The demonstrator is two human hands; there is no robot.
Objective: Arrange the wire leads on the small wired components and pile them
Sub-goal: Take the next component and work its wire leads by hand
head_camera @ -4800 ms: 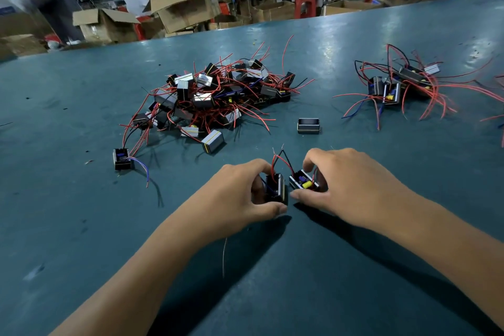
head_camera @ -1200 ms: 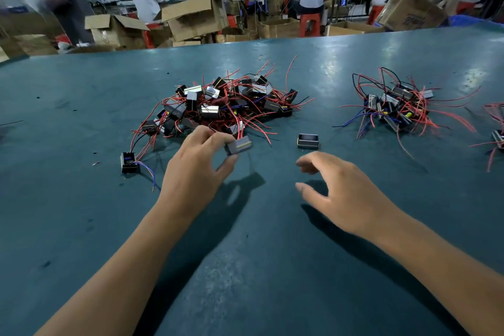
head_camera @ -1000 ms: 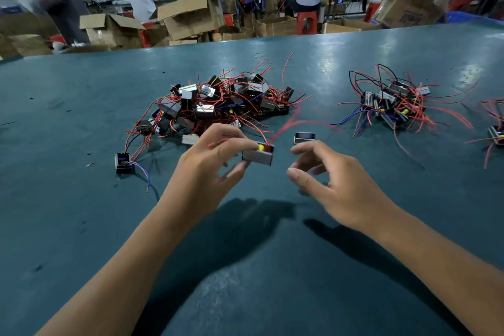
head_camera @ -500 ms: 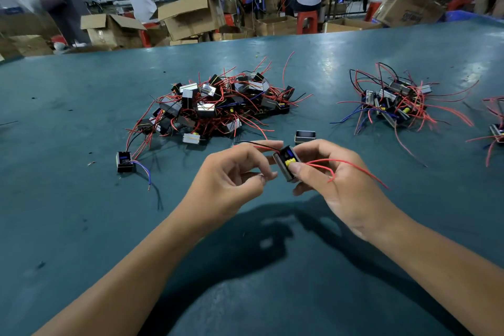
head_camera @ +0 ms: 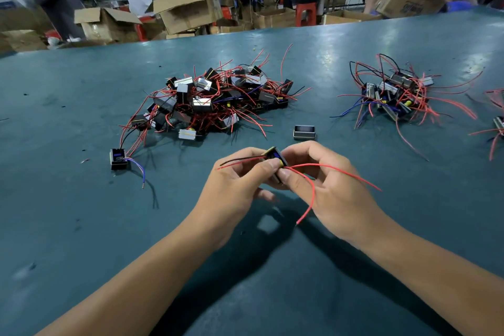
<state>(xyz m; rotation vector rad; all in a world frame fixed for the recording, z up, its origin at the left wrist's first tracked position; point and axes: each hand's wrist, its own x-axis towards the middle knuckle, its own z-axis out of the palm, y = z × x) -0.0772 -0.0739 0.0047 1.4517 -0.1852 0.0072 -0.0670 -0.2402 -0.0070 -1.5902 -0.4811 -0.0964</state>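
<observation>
Holding one small wired component (head_camera: 276, 159) up off the teal table (head_camera: 81, 226), both hands meet over the middle of the surface. Left hand (head_camera: 234, 185) has its thumb and curled fingers pinched on the component's left side, and a black lead (head_camera: 240, 159) and a red lead (head_camera: 237, 164) stick out leftward over its knuckles. Right hand (head_camera: 327, 188) grips the right side, thumb tip pressed on the front by a yellow patch. Two red wires (head_camera: 338, 170) leave that side: one runs out long to the right above the table, the other droops down across the right palm and ends near the wrist.

Up behind the hands, the big pile of wired components (head_camera: 215, 98) sits centre-left, a tangle of grey and black blocks and red leads. Over to the right, well apart, there's a smaller pile (head_camera: 395, 95) with red, black and blue leads fanning outward. Between the two and just beyond the hands, a lone metal frame (head_camera: 304, 132) lies flat with no wires showing. Far left, a single black component (head_camera: 118, 159) stands alone, its blue wire curling toward the near edge. At the right border another component (head_camera: 499, 124) is cut off by the frame. Beyond the table: open cardboard boxes (head_camera: 188, 8) and people at work benches.
</observation>
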